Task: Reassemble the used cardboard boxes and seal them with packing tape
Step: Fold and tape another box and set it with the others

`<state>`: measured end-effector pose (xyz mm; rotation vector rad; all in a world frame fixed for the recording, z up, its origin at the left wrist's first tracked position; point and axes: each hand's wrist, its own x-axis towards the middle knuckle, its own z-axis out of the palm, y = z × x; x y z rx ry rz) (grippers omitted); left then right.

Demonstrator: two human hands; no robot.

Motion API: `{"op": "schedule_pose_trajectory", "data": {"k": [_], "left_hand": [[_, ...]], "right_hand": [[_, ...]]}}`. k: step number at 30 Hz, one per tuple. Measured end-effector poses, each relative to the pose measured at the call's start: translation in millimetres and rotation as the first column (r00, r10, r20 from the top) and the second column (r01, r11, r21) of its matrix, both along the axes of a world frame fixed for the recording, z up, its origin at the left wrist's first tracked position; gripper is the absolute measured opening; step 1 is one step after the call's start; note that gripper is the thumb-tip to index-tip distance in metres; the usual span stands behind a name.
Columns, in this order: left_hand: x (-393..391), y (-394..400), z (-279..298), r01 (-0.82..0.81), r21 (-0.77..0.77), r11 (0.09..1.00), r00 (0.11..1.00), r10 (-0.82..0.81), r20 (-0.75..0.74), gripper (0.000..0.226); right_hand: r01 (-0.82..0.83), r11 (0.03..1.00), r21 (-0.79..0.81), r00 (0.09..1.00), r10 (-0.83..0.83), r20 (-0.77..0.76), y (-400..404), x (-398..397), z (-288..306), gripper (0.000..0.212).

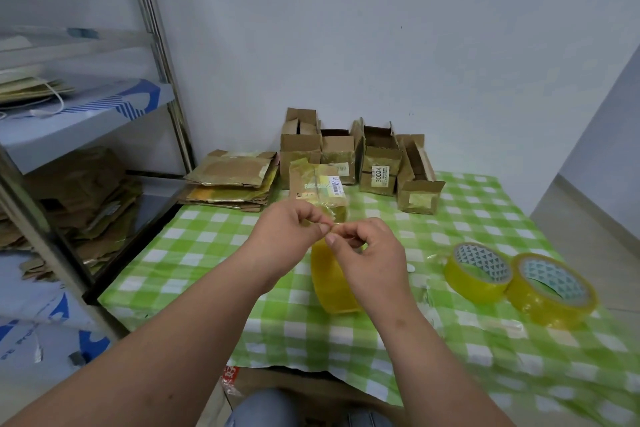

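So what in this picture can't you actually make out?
- Head view: the tape roll is half hidden behind the right hand.
- What the left hand pinches: too small, fingers cover it.
- Box label: only 30024 is legible.
- Shelf contents: blurred, cut off by the left edge.

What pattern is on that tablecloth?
The tablecloth is a green and white check, seen best in the head view.

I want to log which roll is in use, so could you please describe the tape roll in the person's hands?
The tape roll is clear yellowish packing tape, standing on edge above the green checked tablecloth, partly hidden behind the right hand. Both the right hand and the left hand pinch at its top, apparently picking at the loose end. Its core is not visible.
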<state>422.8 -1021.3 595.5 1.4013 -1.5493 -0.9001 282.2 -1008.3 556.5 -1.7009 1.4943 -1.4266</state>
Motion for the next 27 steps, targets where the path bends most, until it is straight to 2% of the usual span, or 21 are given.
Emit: {"op": "schedule_pose_trajectory", "data": {"k": [1,4,6,9,12,14,16,18,20,21,23,25,27], "left_hand": [[0.5,-0.3,-1.7,0.015,0.029,0.999,0.997,-0.013,-0.075,0.016],[1.3,-3.5,-8.6,-0.02,0.06,0.998,0.981,0.031,-0.19,0.012],[3.5,-5.0,-14.2,-0.04,0.085,0.996,0.967,0.06,-0.249,0.01],[9.9,-5.0,-21.1,-0.062,0.129,0.99,0.954,0.097,-0.283,0.012],[20.8,-6.1,-26.8,-0.114,0.179,0.977,0.945,0.162,-0.283,0.02],[32.5,-9.0,-34.8,-0.175,0.23,0.957,0.951,0.226,-0.214,0.029],[41.6,-9.7,-45.0,-0.221,0.27,0.937,0.966,0.249,-0.07,0.031],[47.9,-10.5,-57.0,-0.264,0.285,0.922,0.964,0.248,0.092,0.025],[51.2,-10.4,-64.7,-0.294,0.268,0.917,0.944,0.235,0.234,0.022],[52.3,-10.7,-66.1,-0.306,0.24,0.921,0.923,0.225,0.312,0.022],[54.3,-14.8,-67.6,-0.332,0.145,0.932,0.873,0.245,0.422,0.026],[53.0,-20.6,-64.0,-0.363,0.054,0.93,0.855,0.309,0.417,0.031],[49.3,-29.5,-60.5,-0.36,-0.033,0.932,0.863,0.346,0.368,0.038]], "right_hand": [[0.014,1.0,-0.002,0.999,-0.014,-0.043,1.8,1.0,-1.7,0.019],[0.001,1.0,-0.018,0.98,-0.005,-0.201,7.8,3.8,-12.6,0.061],[-0.056,0.996,0.069,0.945,0.075,-0.318,12.1,4.5,-19.7,0.081],[-0.177,0.967,0.183,0.895,0.235,-0.38,17.9,3.7,-25.9,0.089],[-0.245,0.954,0.171,0.853,0.296,-0.43,17.0,8.9,-22.2,0.095],[-0.232,0.959,0.163,0.774,0.283,-0.567,13.6,13.3,-21.8,0.097],[-0.223,0.96,0.168,0.652,0.275,-0.707,12.3,16.7,-25.1,0.092],[-0.228,0.956,0.187,0.57,0.286,-0.77,12.2,18.9,-29.3,0.08],[-0.245,0.944,0.222,0.533,0.323,-0.782,11.7,19.3,-30.4,0.068],[-0.253,0.939,0.232,0.545,0.336,-0.768,10.5,18.7,-29.3,0.063],[-0.268,0.947,0.175,0.654,0.312,-0.689,5.5,15.3,-27.8,0.044],[-0.211,0.976,0.061,0.782,0.206,-0.588,-5.0,8.2,-28.6,0.026],[-0.082,0.997,-0.01,0.861,0.066,-0.504,-19.5,-0.4,-28.7,0.023]]}}
